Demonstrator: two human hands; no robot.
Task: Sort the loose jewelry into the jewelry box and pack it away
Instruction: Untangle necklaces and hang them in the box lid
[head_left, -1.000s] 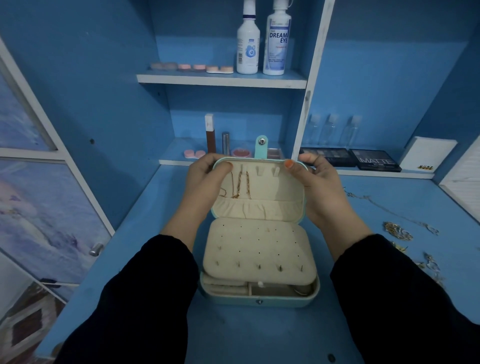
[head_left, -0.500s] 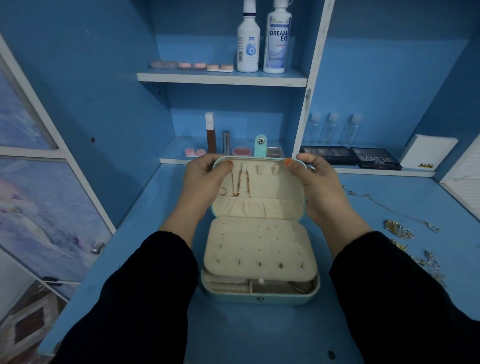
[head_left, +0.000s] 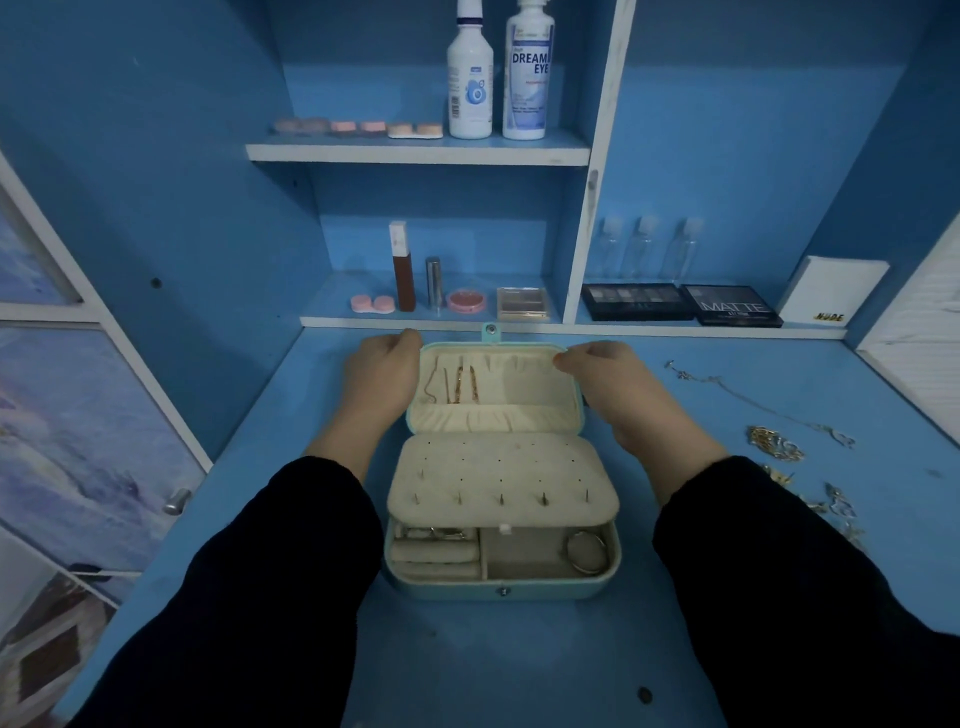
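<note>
The left hand (head_left: 382, 376) and right hand (head_left: 608, 379) are clasping the lid of the teal jewelry box (head_left: 498, 590), tangled gold jewelry (head_left: 774, 441) lying nearer the right.

Bare table (head_left: 498, 660) lies open at lower centre, in front of the jewelry box (head_left: 501, 587). Dark sleeves (head_left: 291, 571) flank the box on both sides. Loose jewelry (head_left: 774, 441) clutters the right, and the shelf (head_left: 431, 322) edge stands close behind the open lid (head_left: 519, 379).
</note>
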